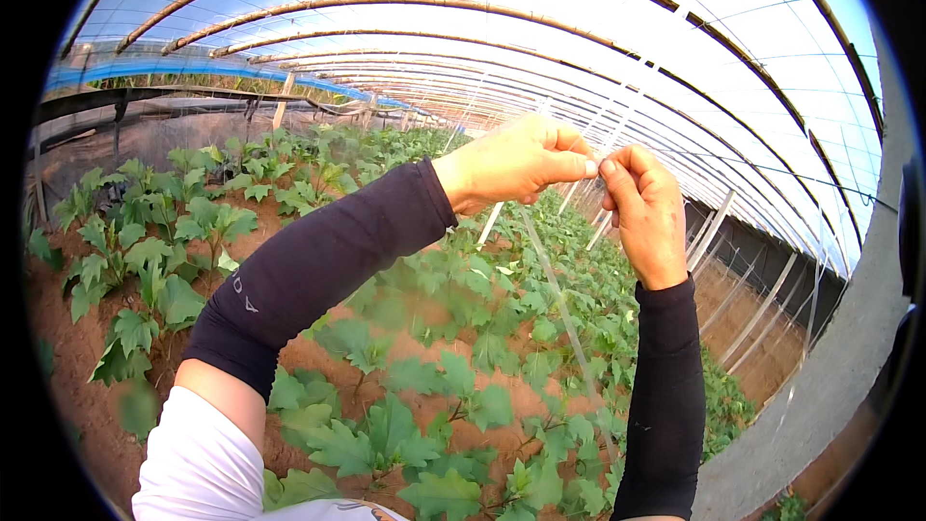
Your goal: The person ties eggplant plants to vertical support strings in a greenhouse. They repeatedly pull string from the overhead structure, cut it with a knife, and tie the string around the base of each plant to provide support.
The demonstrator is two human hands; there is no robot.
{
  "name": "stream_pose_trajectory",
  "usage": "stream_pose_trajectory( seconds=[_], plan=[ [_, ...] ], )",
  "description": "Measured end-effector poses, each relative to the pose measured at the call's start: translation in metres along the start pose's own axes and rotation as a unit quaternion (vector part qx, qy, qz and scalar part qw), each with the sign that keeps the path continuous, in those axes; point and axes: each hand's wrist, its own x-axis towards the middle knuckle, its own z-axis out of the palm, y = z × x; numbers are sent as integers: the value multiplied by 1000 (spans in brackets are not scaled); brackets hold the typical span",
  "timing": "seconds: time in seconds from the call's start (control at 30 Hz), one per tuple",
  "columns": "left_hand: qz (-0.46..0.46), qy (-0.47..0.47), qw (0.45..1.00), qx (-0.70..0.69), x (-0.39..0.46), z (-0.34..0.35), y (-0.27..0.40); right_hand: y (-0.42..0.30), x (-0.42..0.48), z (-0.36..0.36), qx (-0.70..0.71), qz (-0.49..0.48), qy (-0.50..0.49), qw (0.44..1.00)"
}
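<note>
Both hands are raised in front of me above rows of leafy green plants (391, 434). My left hand (517, 163) points to the right, its thumb and fingertips pinched. Close against it, my right hand (644, 202) has its thumb and index finger pinched too, so the fingertips of both hands meet. Something thin may be between them, but it is too small to make out. Dark sleeves cover both forearms. A pale, clear strip or string (553, 282) runs down from just below the hands through the plants.
Curved bamboo poles (347, 3) hold up a plastic-film roof with wires. At the right stand a grey concrete post or wall edge (817, 376) and slanted white poles (712, 228). A dark rail (181, 92) and blue film run along the left. Reddish soil (304, 354) shows between plants.
</note>
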Motion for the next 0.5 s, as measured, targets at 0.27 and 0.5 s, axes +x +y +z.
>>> stream_pose_trajectory(
  seconds=[0.27,0.5],
  plan=[
    [160,122,977,67,-2,12,-12,-30,0,1,-246,-277,104,923],
    [196,163,958,127,-7,16,-16,-40,18,-11,-6,-89,-12,996]
  ],
)
